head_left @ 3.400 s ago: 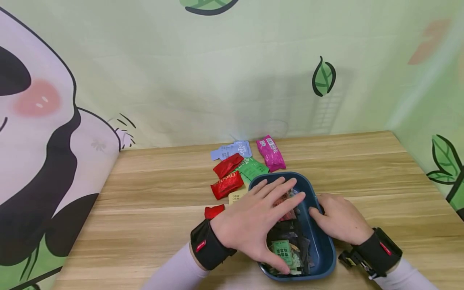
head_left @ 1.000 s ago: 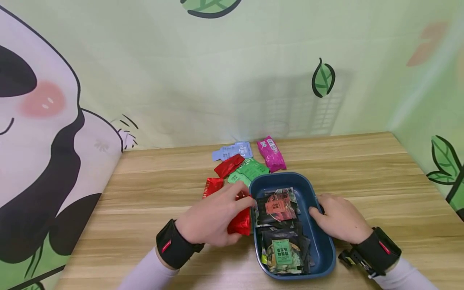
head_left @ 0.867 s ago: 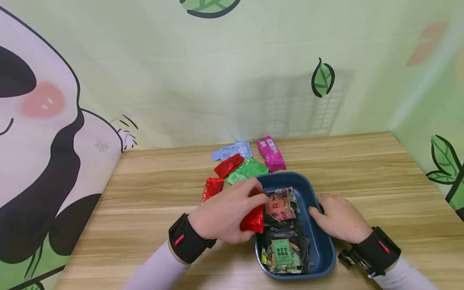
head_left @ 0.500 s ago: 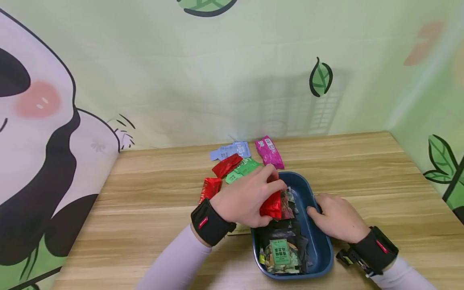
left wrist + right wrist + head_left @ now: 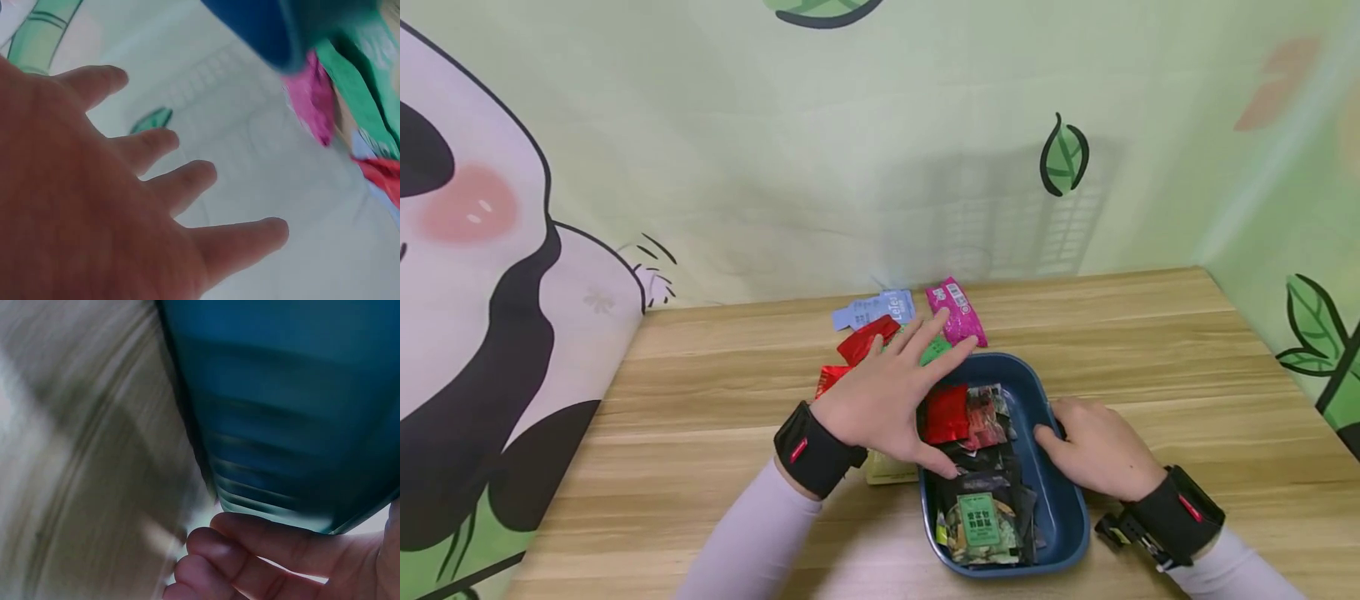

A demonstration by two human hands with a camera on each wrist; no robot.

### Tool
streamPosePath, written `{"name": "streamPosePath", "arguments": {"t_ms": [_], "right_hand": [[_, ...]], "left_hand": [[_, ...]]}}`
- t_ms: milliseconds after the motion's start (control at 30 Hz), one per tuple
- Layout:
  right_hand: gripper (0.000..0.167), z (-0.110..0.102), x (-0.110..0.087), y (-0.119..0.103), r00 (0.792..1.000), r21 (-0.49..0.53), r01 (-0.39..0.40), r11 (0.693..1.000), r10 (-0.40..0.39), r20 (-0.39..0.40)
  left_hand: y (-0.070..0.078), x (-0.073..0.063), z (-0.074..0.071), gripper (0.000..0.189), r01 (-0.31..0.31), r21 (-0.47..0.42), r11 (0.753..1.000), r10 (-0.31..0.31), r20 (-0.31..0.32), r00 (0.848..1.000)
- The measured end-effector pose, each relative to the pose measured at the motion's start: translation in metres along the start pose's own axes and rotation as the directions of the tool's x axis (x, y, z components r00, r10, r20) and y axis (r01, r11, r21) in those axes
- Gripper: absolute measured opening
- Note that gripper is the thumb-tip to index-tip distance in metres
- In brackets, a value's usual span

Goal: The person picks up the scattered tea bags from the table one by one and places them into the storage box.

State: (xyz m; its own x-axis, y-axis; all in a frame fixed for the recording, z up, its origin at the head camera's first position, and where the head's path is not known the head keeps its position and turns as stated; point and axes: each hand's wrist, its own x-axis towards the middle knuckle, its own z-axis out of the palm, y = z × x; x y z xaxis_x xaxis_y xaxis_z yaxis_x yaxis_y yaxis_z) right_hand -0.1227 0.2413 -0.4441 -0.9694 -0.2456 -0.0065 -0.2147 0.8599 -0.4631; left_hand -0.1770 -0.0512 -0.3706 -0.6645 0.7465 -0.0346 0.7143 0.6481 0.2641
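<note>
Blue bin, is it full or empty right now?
Partly filled: in the head view, a red packet and dark sachets lie in the blue bin, while bare blue shows along its right side.

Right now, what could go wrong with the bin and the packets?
The bin's red packet lies on top of other packets, so it might slip. The left hand's thumb reaches over the bin's rim and could snag the black packets if it swings. Only the right hand grips the bin, at one side; a tug might shift it.
</note>
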Motion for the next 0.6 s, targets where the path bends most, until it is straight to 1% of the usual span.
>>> {"name": "streamPosePath", "arguments": {"t_ms": [67,200,367,500,600], "right_hand": [[0.027,0.0,0.0,0.0,1.0,-0.004,0.002,1.0,-0.002,-0.002],[0.027,0.0,0.0,0.0,1.0,-0.007,0.003,1.0,-0.003,-0.004],[0.028,0.0,0.001,0.0,1.0,0.001,-0.009,1.0,0.009,0.0],[0.028,0.0,0.0,0.0,1.0,0.006,-0.014,1.0,0.014,0.005],[0.028,0.0,0.0,0.001,1.0,0.006,-0.011,1.0,0.011,0.003]], "left_hand": [[-0.009,-0.005,-0.002,0.135,0.032,0.002,0.999,-0.032,0.0,0.999],[-0.032,-0.016,-0.003,0.133,0.097,0.004,0.995,-0.097,-0.005,0.995],[-0.059,-0.029,0.002,0.132,0.183,0.001,0.983,-0.183,-0.011,0.983],[-0.074,-0.036,0.008,0.13,0.24,-0.006,0.971,-0.24,-0.003,0.971],[-0.082,-0.038,0.011,0.128,0.277,0.006,0.961,-0.277,0.02,0.961]]}}
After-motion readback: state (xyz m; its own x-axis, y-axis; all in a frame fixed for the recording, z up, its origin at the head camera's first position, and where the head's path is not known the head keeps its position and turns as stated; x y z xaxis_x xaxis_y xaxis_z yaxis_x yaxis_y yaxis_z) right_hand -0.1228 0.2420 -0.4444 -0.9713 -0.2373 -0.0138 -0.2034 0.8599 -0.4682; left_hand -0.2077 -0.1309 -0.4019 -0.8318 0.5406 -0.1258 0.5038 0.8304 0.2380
